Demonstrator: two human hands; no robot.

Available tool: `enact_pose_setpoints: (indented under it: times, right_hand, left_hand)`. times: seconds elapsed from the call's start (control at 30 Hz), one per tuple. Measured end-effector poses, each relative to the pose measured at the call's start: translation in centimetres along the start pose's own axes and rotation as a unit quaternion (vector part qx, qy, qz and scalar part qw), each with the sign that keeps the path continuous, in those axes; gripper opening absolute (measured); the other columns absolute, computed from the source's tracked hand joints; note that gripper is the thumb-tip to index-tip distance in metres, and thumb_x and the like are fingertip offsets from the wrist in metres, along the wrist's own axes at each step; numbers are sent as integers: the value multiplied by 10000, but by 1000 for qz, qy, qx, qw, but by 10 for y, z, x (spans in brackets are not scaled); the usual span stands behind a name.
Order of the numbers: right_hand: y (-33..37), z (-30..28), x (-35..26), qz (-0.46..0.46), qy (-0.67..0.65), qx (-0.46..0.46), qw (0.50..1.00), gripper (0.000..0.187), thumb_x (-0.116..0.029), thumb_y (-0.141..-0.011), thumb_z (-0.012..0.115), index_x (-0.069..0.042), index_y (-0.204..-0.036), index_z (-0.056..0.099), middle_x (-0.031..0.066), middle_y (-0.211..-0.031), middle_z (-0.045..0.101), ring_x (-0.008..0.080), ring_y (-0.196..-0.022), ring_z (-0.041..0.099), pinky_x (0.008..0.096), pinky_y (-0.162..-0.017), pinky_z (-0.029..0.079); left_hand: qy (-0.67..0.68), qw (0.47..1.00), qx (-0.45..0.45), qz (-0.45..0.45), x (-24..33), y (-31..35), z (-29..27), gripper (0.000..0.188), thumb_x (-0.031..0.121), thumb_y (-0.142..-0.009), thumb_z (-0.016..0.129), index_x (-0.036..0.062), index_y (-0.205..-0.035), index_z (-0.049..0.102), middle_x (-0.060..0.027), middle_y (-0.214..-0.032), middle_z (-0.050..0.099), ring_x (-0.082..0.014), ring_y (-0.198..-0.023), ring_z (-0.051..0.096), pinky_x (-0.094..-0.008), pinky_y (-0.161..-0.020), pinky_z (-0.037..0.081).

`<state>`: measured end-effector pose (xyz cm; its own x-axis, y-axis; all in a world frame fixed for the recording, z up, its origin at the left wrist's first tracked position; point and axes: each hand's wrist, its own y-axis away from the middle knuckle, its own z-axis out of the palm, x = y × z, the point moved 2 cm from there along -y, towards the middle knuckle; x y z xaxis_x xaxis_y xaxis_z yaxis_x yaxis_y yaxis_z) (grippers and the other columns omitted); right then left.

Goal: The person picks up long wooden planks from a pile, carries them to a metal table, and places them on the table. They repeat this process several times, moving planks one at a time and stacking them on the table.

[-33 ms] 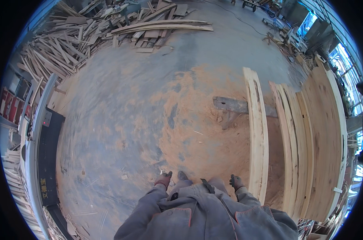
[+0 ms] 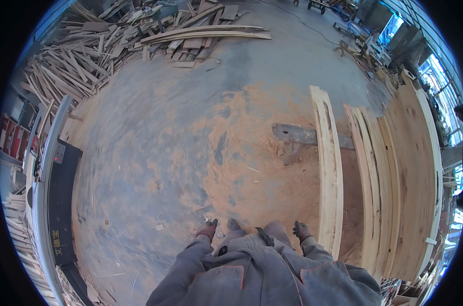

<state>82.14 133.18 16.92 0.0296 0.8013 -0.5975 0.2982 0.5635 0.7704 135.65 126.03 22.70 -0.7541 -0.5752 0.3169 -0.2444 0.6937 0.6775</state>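
Both my arms hang at my sides in grey sleeves. My left hand (image 2: 207,229), in a dark and reddish glove, is above the dusty floor beside my left shoe (image 2: 233,224). It looks loosely open and empty. My right hand (image 2: 301,231), gloved the same way, hangs just left of a long pale plank (image 2: 330,178) without touching it. Its fingers seem slightly bent and apart, with nothing visible in them. The plank lies across a worn wooden support beam (image 2: 295,133).
Several boards (image 2: 377,188) and a wide wooden panel (image 2: 411,183) lie farther right. At left stands a long machine (image 2: 63,199) with a dark side and metal edge. A heap of scrap wood (image 2: 83,61) fills the far left. Sawdust (image 2: 241,148) covers part of the floor.
My left hand has shifted very slightly to the left. The boards and the machine stay where they were.
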Motion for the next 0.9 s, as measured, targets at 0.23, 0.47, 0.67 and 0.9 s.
enact_pose_setpoints:
  times: [0.23, 0.47, 0.67, 0.9]
  right_hand:
    - [-37, 81, -78, 52, 73, 8, 996, 559, -537, -969, 652, -15, -1167, 678, 127, -917, 706, 253, -743, 671, 397, -631, 516]
    - [-159, 209, -168, 100, 337, -50, 935, 597, -538, -972, 554, 23, -972, 759, 210, -913, 733, 350, -864, 703, 487, -761, 539]
    - [-251, 417, -427, -123, 456, -134, 871, 703, -583, -961, 472, 48, -1129, 733, 326, -1200, 674, 476, -1183, 634, 513, -1016, 478]
    - [-270, 646, -740, -279, 330, -149, 890, 454, -486, -1025, 588, -68, -1143, 718, 121, -901, 717, 291, -816, 655, 424, -799, 504]
  left_hand:
    - [66, 996, 34, -58, -91, -94, -55, 622, 607, -985, 561, 17, -1055, 745, -207, -1004, 757, -396, -986, 704, -494, -876, 518]
    - [193, 966, -35, -169, -141, -167, -106, 593, 562, -989, 596, 2, -1140, 720, -140, -970, 777, -259, -883, 724, -430, -809, 547]
    - [334, 916, 29, -220, -124, -231, -232, 532, 534, -994, 637, 19, -1116, 689, -111, -849, 747, -218, -716, 695, -391, -653, 537]
    - [498, 827, 135, -222, -90, -360, -357, 523, 572, -988, 656, 69, -1129, 673, -70, -849, 719, -153, -687, 636, -326, -596, 460]
